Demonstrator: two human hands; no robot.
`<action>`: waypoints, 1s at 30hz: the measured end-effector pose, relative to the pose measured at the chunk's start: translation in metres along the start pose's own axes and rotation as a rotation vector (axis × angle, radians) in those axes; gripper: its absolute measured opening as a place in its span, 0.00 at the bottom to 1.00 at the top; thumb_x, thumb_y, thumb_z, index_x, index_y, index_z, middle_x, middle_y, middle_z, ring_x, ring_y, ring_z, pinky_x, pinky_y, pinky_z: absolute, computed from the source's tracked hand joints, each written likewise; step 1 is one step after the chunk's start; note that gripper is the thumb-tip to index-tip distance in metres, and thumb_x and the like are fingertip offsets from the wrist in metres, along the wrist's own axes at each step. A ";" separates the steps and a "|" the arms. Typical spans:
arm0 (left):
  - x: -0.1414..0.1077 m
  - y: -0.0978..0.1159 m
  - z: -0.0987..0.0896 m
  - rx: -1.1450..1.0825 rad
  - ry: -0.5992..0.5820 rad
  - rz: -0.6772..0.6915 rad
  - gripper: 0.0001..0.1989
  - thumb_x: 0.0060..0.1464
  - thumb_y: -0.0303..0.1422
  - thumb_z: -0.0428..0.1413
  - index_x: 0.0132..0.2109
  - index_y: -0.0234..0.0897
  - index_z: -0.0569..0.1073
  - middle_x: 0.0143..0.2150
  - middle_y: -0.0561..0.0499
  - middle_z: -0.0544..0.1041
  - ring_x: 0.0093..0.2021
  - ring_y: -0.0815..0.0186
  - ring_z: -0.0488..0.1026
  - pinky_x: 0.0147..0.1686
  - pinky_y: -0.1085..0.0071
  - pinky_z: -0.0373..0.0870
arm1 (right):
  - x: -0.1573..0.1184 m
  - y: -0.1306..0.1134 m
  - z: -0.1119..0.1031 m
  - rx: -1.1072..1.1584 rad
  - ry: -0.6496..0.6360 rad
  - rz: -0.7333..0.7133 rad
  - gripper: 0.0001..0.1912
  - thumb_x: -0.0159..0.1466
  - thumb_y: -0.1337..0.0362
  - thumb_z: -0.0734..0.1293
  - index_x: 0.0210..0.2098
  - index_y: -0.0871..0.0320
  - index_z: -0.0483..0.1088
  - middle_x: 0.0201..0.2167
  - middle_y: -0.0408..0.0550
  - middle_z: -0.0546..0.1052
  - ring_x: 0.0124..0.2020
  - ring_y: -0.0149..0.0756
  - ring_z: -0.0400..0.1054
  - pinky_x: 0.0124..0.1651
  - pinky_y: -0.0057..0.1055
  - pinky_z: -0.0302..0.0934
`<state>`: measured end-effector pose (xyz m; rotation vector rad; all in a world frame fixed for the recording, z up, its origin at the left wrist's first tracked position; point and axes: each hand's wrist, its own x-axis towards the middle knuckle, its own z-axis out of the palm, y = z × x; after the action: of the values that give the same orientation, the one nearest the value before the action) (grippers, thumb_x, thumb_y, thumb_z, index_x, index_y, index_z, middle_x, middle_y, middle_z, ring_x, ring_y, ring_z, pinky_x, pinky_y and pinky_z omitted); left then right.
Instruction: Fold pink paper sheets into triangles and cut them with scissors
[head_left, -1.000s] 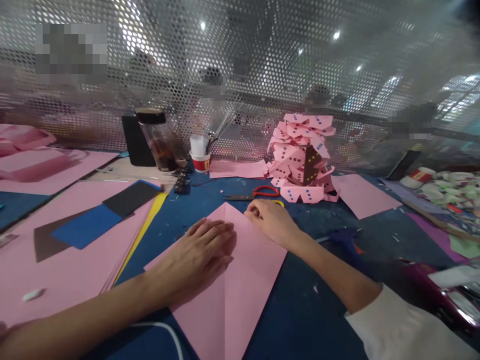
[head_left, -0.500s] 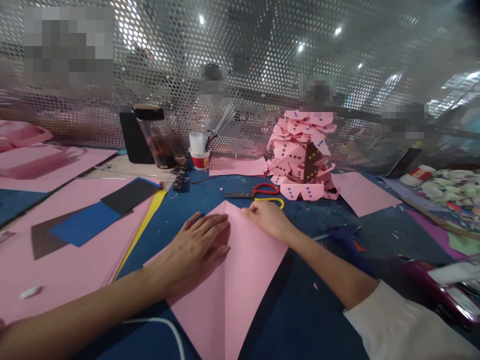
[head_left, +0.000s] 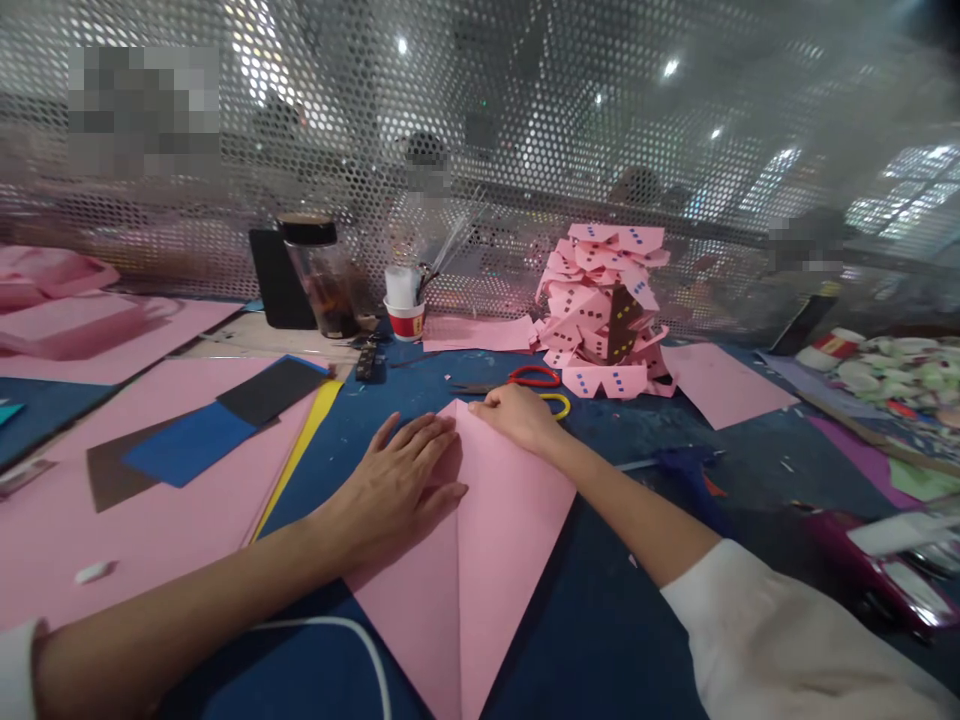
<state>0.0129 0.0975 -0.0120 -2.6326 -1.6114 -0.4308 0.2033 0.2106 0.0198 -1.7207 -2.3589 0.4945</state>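
Note:
A pink sheet of paper [head_left: 491, 540] with a crease down its middle lies on the blue table in front of me, one corner pointing away. My left hand [head_left: 401, 480] rests flat on its left half, fingers stretched toward the crease. At the far corner, my right hand [head_left: 514, 415] pinches the paper's right edge between thumb and fingers. Scissors [head_left: 534, 377] with one red and one yellow handle lie just beyond the right hand, which partly covers them.
Pink sheets [head_left: 187, 540] carrying blue paper [head_left: 191, 445] and black paper [head_left: 274, 388] lie left. Behind stand a jar [head_left: 326, 280], a paper cup [head_left: 405, 320] and a pile of dotted pink cutouts [head_left: 604, 310]. A blue glue gun [head_left: 694, 475] and magenta device [head_left: 862, 560] lie right.
My right hand has slid slightly left and away along the paper's edge toward the tip. The left hand stays flat on the paper. The whole view has shifted a little.

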 end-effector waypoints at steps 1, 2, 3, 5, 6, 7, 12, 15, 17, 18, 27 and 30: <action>0.000 0.000 0.000 0.000 0.000 0.000 0.30 0.67 0.50 0.48 0.67 0.38 0.63 0.72 0.44 0.64 0.73 0.52 0.55 0.71 0.45 0.44 | 0.001 -0.001 0.001 -0.008 0.002 0.000 0.20 0.65 0.47 0.64 0.28 0.53 0.78 0.31 0.46 0.82 0.35 0.37 0.74 0.30 0.29 0.51; 0.001 -0.001 0.000 -0.001 -0.003 0.000 0.30 0.67 0.50 0.48 0.68 0.38 0.63 0.72 0.44 0.63 0.73 0.52 0.55 0.71 0.45 0.44 | 0.001 -0.001 0.002 -0.016 0.004 0.000 0.19 0.65 0.48 0.65 0.28 0.53 0.78 0.31 0.47 0.82 0.35 0.38 0.74 0.30 0.29 0.51; 0.001 -0.001 0.000 -0.004 -0.007 0.000 0.31 0.67 0.51 0.48 0.68 0.38 0.62 0.72 0.44 0.62 0.73 0.51 0.54 0.71 0.45 0.45 | 0.001 -0.001 0.003 -0.024 0.008 0.000 0.19 0.65 0.48 0.65 0.28 0.53 0.78 0.31 0.47 0.82 0.35 0.38 0.74 0.31 0.29 0.52; 0.001 -0.002 0.001 -0.010 -0.014 0.001 0.32 0.67 0.51 0.47 0.69 0.38 0.60 0.73 0.44 0.60 0.74 0.51 0.53 0.71 0.46 0.45 | 0.002 -0.001 0.004 -0.037 0.015 0.001 0.18 0.65 0.49 0.65 0.28 0.53 0.78 0.31 0.47 0.82 0.36 0.39 0.75 0.31 0.29 0.52; 0.001 -0.002 0.001 -0.013 -0.015 0.004 0.32 0.67 0.51 0.46 0.70 0.38 0.60 0.74 0.44 0.59 0.74 0.51 0.52 0.71 0.46 0.45 | 0.003 -0.001 0.005 -0.042 0.017 0.002 0.18 0.65 0.49 0.65 0.28 0.53 0.79 0.31 0.47 0.82 0.36 0.39 0.75 0.30 0.29 0.52; 0.001 -0.002 0.001 -0.014 -0.013 0.006 0.32 0.67 0.51 0.46 0.70 0.38 0.60 0.74 0.44 0.59 0.74 0.51 0.52 0.71 0.46 0.44 | 0.003 -0.001 0.005 -0.047 0.019 0.004 0.18 0.65 0.50 0.65 0.28 0.53 0.79 0.31 0.48 0.82 0.36 0.39 0.75 0.30 0.29 0.52; 0.001 -0.002 0.000 -0.017 -0.013 0.016 0.31 0.67 0.51 0.46 0.69 0.38 0.60 0.73 0.43 0.60 0.74 0.52 0.53 0.72 0.47 0.43 | 0.003 -0.002 0.007 -0.075 0.035 0.007 0.17 0.65 0.53 0.64 0.28 0.54 0.79 0.32 0.49 0.83 0.36 0.40 0.76 0.31 0.30 0.53; 0.001 -0.002 -0.001 -0.025 -0.012 0.012 0.32 0.67 0.51 0.47 0.70 0.38 0.60 0.73 0.43 0.62 0.73 0.52 0.54 0.72 0.46 0.43 | 0.002 -0.003 0.008 -0.091 0.039 0.009 0.15 0.65 0.56 0.64 0.28 0.54 0.79 0.33 0.50 0.83 0.37 0.40 0.76 0.32 0.29 0.55; 0.001 -0.001 -0.001 -0.028 -0.015 0.011 0.31 0.67 0.50 0.47 0.70 0.39 0.60 0.72 0.43 0.62 0.73 0.52 0.54 0.72 0.46 0.43 | 0.002 -0.004 0.008 -0.098 0.037 0.007 0.15 0.65 0.57 0.64 0.29 0.54 0.79 0.33 0.51 0.83 0.37 0.41 0.76 0.32 0.29 0.55; 0.001 -0.001 -0.001 -0.028 -0.017 0.011 0.31 0.67 0.50 0.46 0.70 0.38 0.60 0.72 0.43 0.62 0.73 0.52 0.54 0.72 0.46 0.43 | 0.002 -0.004 0.008 -0.101 0.038 0.005 0.15 0.65 0.57 0.64 0.29 0.54 0.79 0.33 0.51 0.83 0.37 0.41 0.76 0.33 0.29 0.56; 0.000 -0.003 0.000 -0.024 -0.024 0.004 0.31 0.68 0.51 0.45 0.70 0.39 0.60 0.73 0.45 0.61 0.74 0.52 0.53 0.72 0.47 0.43 | -0.001 -0.003 0.007 -0.109 0.040 -0.020 0.15 0.65 0.58 0.63 0.29 0.54 0.79 0.34 0.50 0.83 0.37 0.40 0.76 0.32 0.29 0.55; 0.000 -0.003 0.000 -0.023 -0.025 0.009 0.31 0.68 0.51 0.45 0.70 0.40 0.60 0.73 0.45 0.61 0.74 0.51 0.53 0.71 0.46 0.43 | -0.001 -0.003 0.008 -0.110 0.039 -0.021 0.15 0.66 0.58 0.63 0.30 0.54 0.79 0.35 0.50 0.83 0.38 0.40 0.76 0.33 0.29 0.56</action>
<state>0.0100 0.0989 -0.0126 -2.6720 -1.6107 -0.4203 0.1987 0.2080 0.0138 -1.7323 -2.4162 0.3309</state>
